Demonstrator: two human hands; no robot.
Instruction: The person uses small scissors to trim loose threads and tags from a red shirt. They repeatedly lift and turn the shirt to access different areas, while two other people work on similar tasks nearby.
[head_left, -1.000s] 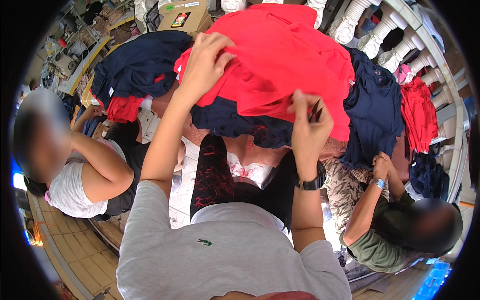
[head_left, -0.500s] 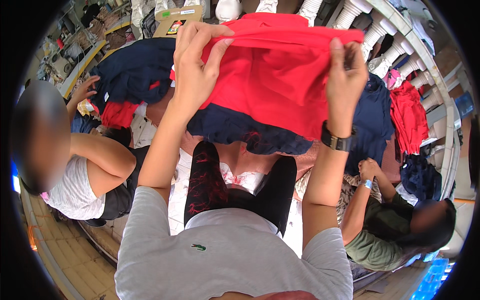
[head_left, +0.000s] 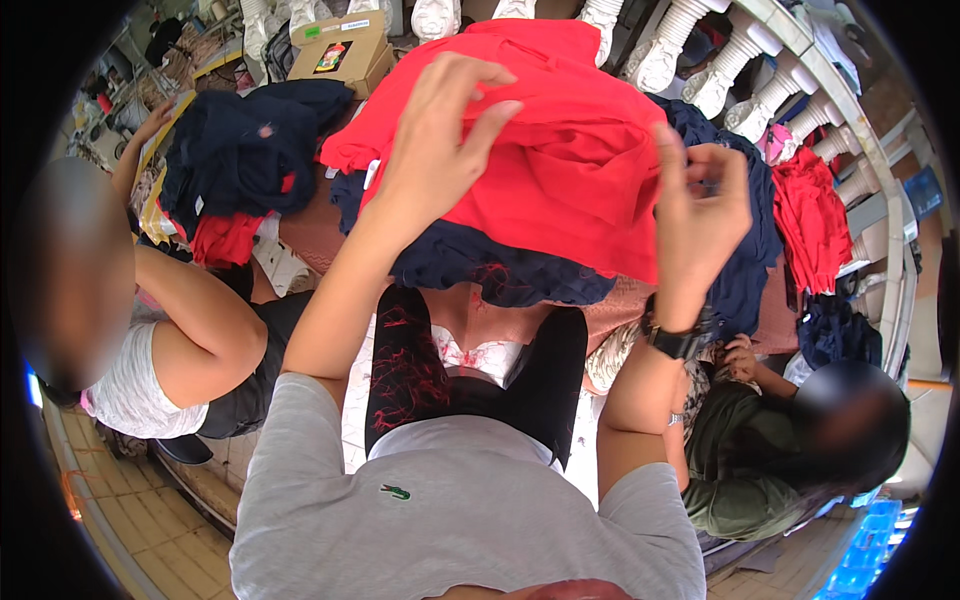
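Observation:
A red garment (head_left: 540, 130) lies rumpled over navy cloth (head_left: 510, 275) in front of me, its lower edge hanging over the near side. Above its left part hovers my left hand (head_left: 440, 145), open, thumb and forefinger apart with nothing between them. My right hand (head_left: 705, 205), slightly blurred, is over the garment's right edge. Its fingers are curled but stand away from the thumb, and no cloth shows in them. Loose red threads cling to the navy cloth and to my dark trousers (head_left: 405, 370).
A navy heap (head_left: 235, 145) lies left, near a cardboard box (head_left: 345, 60). More navy cloth (head_left: 735, 285) and a red garment (head_left: 810, 215) lie right. White balusters (head_left: 715, 80) line the far side. One person (head_left: 170, 350) sits left, another (head_left: 745, 460) right.
Both hands have let go of the red garment's raised upper edge; it has dropped flat onto the pile. My fingers have opened. The people's arms on both sides have shifted.

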